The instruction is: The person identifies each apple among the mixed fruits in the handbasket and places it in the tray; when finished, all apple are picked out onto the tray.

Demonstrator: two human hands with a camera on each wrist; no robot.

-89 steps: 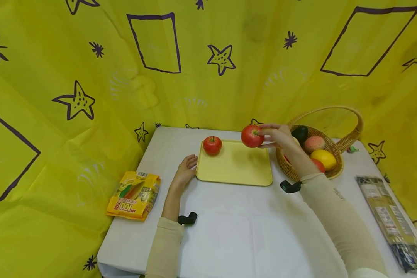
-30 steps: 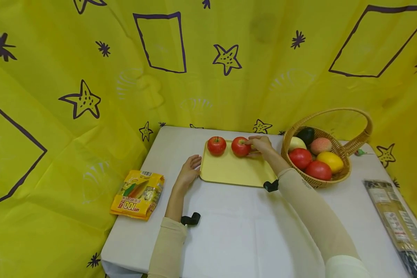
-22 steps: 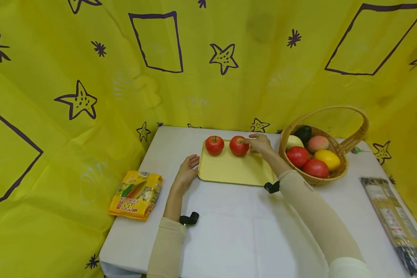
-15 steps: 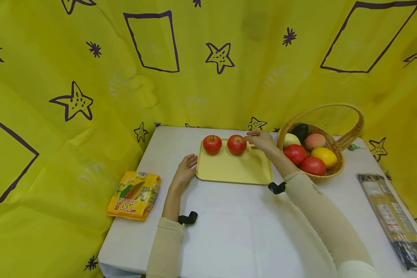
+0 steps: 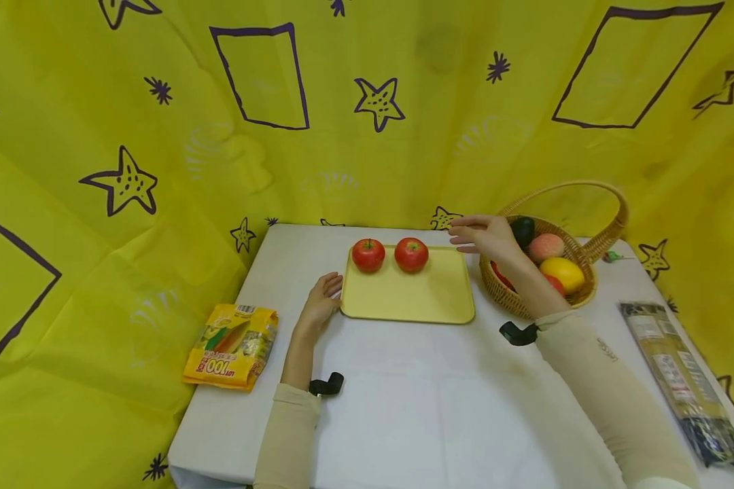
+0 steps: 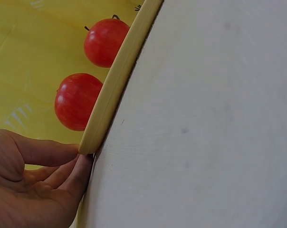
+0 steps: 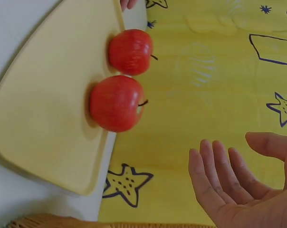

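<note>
Two red apples, a left one [image 5: 368, 255] and a right one [image 5: 412, 255], stand side by side at the back of a pale yellow tray [image 5: 406, 299]. My left hand [image 5: 321, 299] is at the tray's left edge; in the left wrist view its thumb [image 6: 53, 153] and fingertips meet at the rim and pinch it. My right hand [image 5: 486, 238] hovers between the tray and a wicker basket [image 5: 498, 288], holding nothing. In the right wrist view its fingers [image 7: 224, 173] are spread and slightly bent, apart from the apples.
The basket holds a dark green avocado [image 5: 522, 231], a peach [image 5: 546, 248], a yellow lemon-like fruit [image 5: 563, 274] and red fruit partly hidden by my right arm. A yellow snack bag [image 5: 231, 346] lies left, a clear plastic package [image 5: 679, 377] right. A patterned yellow cloth hangs behind.
My right hand brought the second apple from near the basket down onto the tray, released it, and moved back right and up towards the basket. My left hand stayed at the tray's edge.
</note>
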